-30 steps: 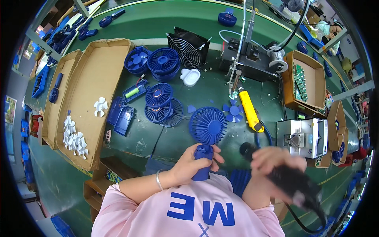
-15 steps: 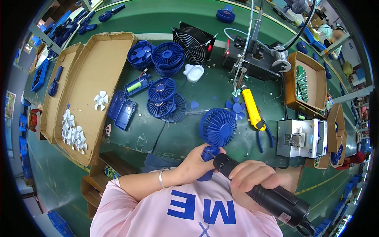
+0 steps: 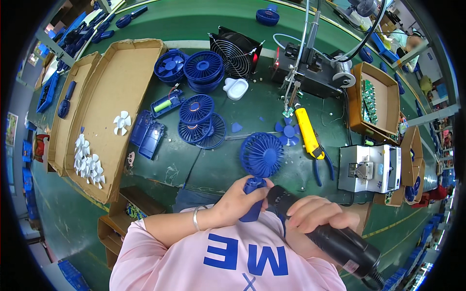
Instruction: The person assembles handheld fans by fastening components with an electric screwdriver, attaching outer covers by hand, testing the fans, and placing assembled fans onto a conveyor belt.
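Note:
A blue handheld fan (image 3: pixel 262 154) with a round slotted cage stands in front of me, its handle gripped by my left hand (image 3: pixel 241 200). In my right hand (image 3: pixel 315 213) is a black electric screwdriver (image 3: pixel 342 245), its cord leaving at the lower right. The screwdriver's nose points at the fan handle close to my left fingers; its bit cannot be made out. Just beyond the fan cage lie a loose blue fan blade (image 3: pixel 288 132), a yellow-handled tool (image 3: pixel 308 133) and blue-handled pliers (image 3: pixel 325 165).
A cardboard tray (image 3: pixel 114 82) with white fan blades (image 3: pixel 89 165) is at left. Blue fan cages (image 3: pixel 196 109) and opened handle shells (image 3: pixel 148 134) lie beside it. A black cooling fan (image 3: pixel 235 53), soldering stand (image 3: pixel 306 72), box of circuit boards (image 3: pixel 369 99) and white machine (image 3: pixel 370 169) stand around.
The screwdriver's nose has drawn slightly back from the fan handle. My left hand has turned the fan a little, and its handle shows more fully. The whole view has shifted slightly.

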